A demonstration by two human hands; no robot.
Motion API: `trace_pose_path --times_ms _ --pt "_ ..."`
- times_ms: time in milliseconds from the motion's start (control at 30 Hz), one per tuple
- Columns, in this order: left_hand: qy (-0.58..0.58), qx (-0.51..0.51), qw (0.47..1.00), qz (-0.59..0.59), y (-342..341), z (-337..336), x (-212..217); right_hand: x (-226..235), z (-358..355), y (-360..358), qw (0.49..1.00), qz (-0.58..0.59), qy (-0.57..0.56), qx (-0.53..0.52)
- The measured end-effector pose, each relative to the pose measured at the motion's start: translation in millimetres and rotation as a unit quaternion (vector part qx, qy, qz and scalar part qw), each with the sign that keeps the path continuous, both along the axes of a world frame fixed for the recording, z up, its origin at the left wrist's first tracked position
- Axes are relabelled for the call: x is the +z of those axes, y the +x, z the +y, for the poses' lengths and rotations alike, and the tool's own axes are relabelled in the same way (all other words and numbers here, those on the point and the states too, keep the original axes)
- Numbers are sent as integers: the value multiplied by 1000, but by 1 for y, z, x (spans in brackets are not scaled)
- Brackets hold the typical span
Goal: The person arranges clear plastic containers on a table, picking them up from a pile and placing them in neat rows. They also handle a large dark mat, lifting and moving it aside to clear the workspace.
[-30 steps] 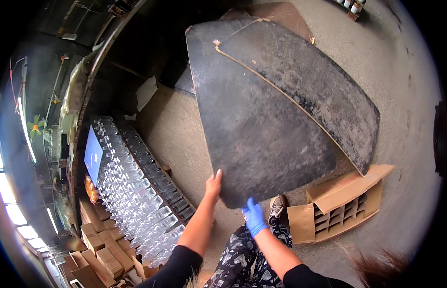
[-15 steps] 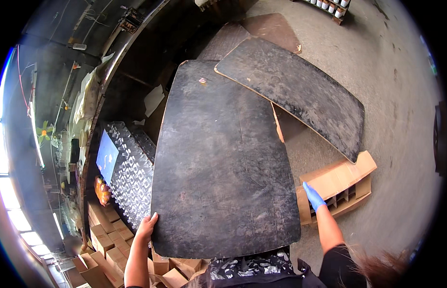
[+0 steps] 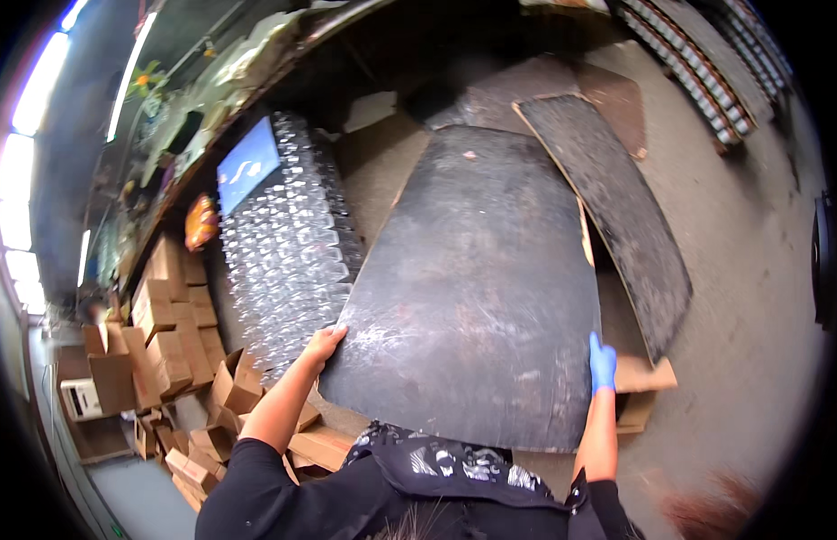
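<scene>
A large dark, scuffed board with rounded corners lies in front of me, its near edge close to my apron. My bare left hand grips its left edge, thumb on top and the other fingers hidden beneath. At the right edge is my right hand in a blue glove, closed on the rim, its fingers partly hidden. A second dark board slants along the right side. Under its near end sits a cardboard box, mostly covered.
Left of the board stand rows of clear glass-like containers with a blue sheet on top. Many cardboard boxes pile up at the lower left. Brown boards lie farther off. Rows of white-and-brown items stand at the upper right.
My right hand has left the cardboard box and taken the large board's right edge. My left hand still holds the left edge. The view has turned, showing more boxes at left.
</scene>
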State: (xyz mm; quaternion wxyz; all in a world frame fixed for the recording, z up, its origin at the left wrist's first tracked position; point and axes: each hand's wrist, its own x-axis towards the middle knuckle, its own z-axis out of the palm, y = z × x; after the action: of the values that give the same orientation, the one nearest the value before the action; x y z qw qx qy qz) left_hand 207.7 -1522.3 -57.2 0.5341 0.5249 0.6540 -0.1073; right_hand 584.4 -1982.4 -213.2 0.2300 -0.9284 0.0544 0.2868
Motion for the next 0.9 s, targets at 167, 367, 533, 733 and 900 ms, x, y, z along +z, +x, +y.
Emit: trace_pose_path --times_ms 167,367,533,733,900 --pt "65 10 997 41 -54 -30 -48 78 21 38 994 -8 -100 36" --pt "142 -17 989 34 -94 -26 -5 99 57 39 996 33 -60 59" --pt "139 42 989 -2 -114 -34 11 101 103 43 994 32 -36 99" --pt "141 55 988 -28 -93 -21 19 120 106 40 996 -44 -8 83" --pt "106 19 992 -70 -6 0 -15 164 57 66 994 -106 4 -32"
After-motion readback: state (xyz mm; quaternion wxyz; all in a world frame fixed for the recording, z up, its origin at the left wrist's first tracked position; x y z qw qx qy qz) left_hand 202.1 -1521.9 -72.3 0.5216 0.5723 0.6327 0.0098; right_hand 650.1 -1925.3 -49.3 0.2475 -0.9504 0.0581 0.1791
